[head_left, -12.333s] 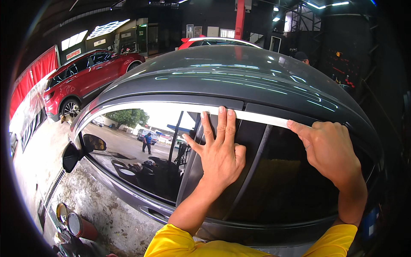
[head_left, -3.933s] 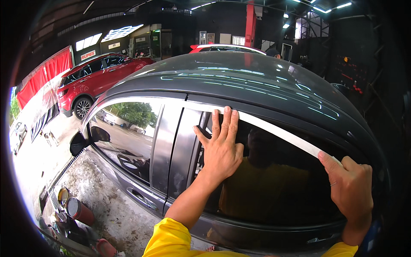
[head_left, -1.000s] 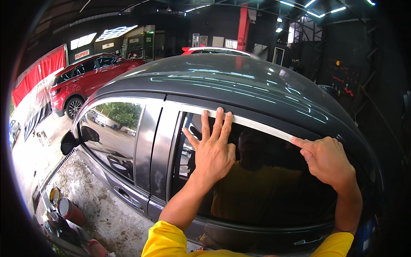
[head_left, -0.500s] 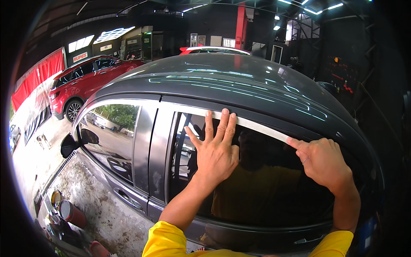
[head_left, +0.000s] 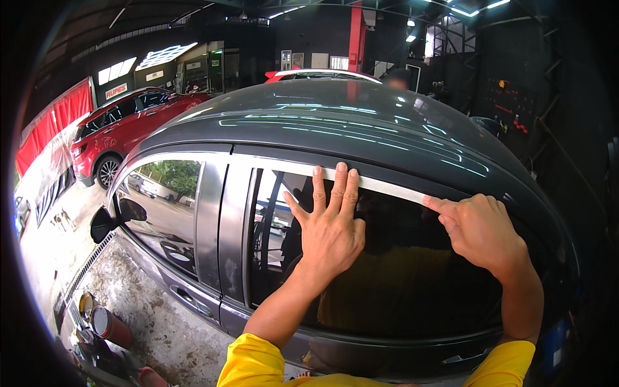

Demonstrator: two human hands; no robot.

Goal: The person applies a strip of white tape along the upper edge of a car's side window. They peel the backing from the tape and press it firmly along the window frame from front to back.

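Note:
My left hand [head_left: 332, 226] is open on the rear side window [head_left: 400, 277] of a dark grey car. Its spread fingertips press on a pale strip [head_left: 387, 186] along the window's top edge. At the strip's right stretch, the extended index fingertip of my right hand [head_left: 480, 229] touches it, with the thumb close below. The other fingers of that hand are curled in; whether they hold anything is hidden. A ring shows on this hand. Both forearms come out of yellow sleeves [head_left: 251, 361].
The car's roof [head_left: 335, 129] curves away beyond the window; its side mirror [head_left: 103, 224] juts out at left. A red car [head_left: 129, 126] stands farther left. Buckets [head_left: 111, 327] sit on the stained floor at lower left. Part of a person [head_left: 396, 80] shows behind the roof.
My right hand has slid slightly left and up along the strip. The left hand stays on the window's top edge. The view has shifted a little, and a person has appeared behind the roof.

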